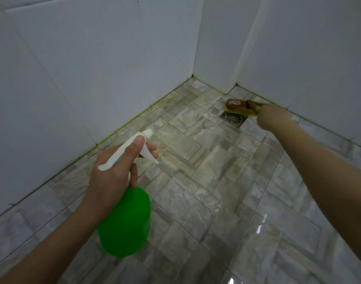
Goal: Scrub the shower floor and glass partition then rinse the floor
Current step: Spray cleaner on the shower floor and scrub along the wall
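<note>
Right hand (272, 117) at centre right gripping brush (240, 107), bristles on drain (233, 119) near far corner, left hand (114, 173) at lower left clasping green sprayer (124, 222), fingers on trigger, above wet floor (196, 181).

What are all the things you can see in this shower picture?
spray bottle: one, green with a white trigger top, lower left, held above the floor
scrub brush: one, brown back with yellow bristles, at the drain's far edge near the corner
drain: one, silvery metal, set in the floor near the far corner
floor: grey-beige stone-look tiles, shiny at lower right
walls: white tiles, left, back and right
left hand: one, grips the spray bottle's top
right hand: one, holds the scrub brush's handle
</note>
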